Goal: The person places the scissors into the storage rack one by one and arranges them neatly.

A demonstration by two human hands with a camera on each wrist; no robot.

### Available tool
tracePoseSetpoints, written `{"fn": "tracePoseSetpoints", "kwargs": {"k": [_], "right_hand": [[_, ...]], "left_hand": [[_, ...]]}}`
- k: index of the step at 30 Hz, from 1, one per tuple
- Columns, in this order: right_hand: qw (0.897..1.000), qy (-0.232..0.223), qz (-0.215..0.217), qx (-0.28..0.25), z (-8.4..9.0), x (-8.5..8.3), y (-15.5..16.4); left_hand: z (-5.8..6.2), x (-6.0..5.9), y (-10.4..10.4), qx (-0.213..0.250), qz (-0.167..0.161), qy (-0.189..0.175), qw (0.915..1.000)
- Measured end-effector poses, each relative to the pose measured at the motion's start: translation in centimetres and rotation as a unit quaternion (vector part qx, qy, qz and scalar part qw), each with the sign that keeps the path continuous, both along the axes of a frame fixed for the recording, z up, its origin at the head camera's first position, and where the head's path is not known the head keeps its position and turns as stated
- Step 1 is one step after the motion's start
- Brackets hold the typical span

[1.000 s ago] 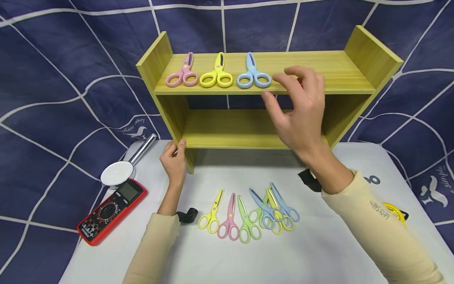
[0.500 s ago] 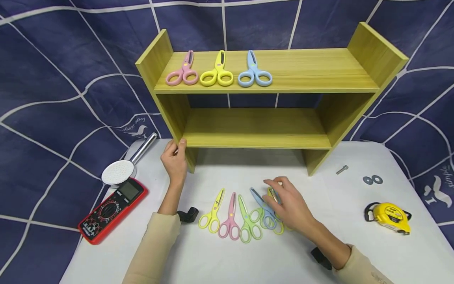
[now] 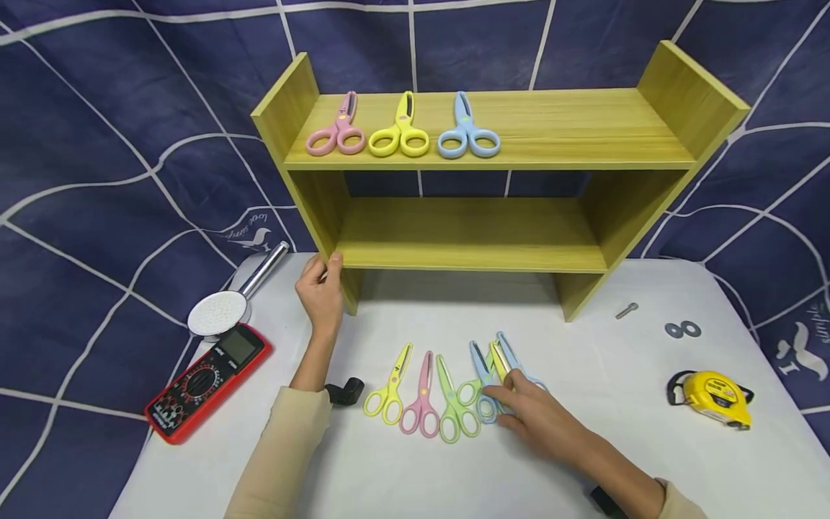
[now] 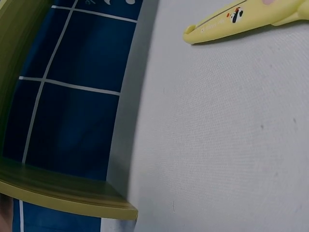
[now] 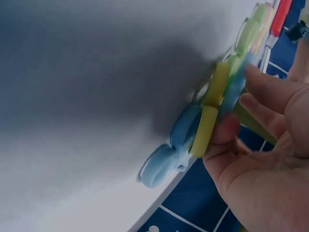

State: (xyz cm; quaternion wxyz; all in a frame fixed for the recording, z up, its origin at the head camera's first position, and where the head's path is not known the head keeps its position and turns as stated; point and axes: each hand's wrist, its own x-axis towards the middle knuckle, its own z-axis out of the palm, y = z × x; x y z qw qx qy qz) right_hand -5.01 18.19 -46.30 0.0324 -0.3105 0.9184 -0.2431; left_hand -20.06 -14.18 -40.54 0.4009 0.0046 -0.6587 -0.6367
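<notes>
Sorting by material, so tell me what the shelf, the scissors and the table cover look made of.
Shelf: looks like wood-grain laminate board, matte yellow-green; streaky grain, flat square edges. Could be solid wood.
Scissors: smooth, slightly glossy pastel plastic on handles and blade covers; any metal edge is too small to tell.
Table cover: white woven cloth, matte; fine weave shows in the left wrist view.

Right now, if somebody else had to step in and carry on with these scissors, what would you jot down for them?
Left hand: grips the front left corner of the wooden shelf.
Right hand: on the table, fingers on the overlapping pile of scissors, pinching the handles of one or two; which pair exactly is hard to tell.
Done: pink scissors, yellow scissors and blue scissors lie in a row on the top board.
Left: on the table, a yellow pair, a pink pair, a green pair and the pile. The lower board is bare.
</notes>
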Motion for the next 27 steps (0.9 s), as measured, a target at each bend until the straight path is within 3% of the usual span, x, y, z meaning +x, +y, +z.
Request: {"fn": "tracePoseSetpoints", "kwargs": {"k": [5, 12, 21, 27], "right_hand": [[0.999, -0.004, 0.037, 0.008, 0.0, 0.0, 0.0], [0.995, 0.054, 0.072, 0.033, -0.2, -0.1, -0.5], [0.991, 0.105, 0.058, 0.062, -0.7, 0.1, -1.0], [0.991, 0.115, 0.047, 0.038, -0.4, -0.1, -0.7]], "left_hand": [[0.1, -0.1, 0.0, -0.004, -0.002, -0.004, 1.0000], [0.0, 0.1, -0.2, 0.001, -0.007, -0.007, 1.0000], [0.1, 0.1, -0.2, 0.000, -0.012, -0.012, 0.9999], [0.0, 0.0, -0.4, 0.007, -0.019, -0.009, 0.9998]]}}
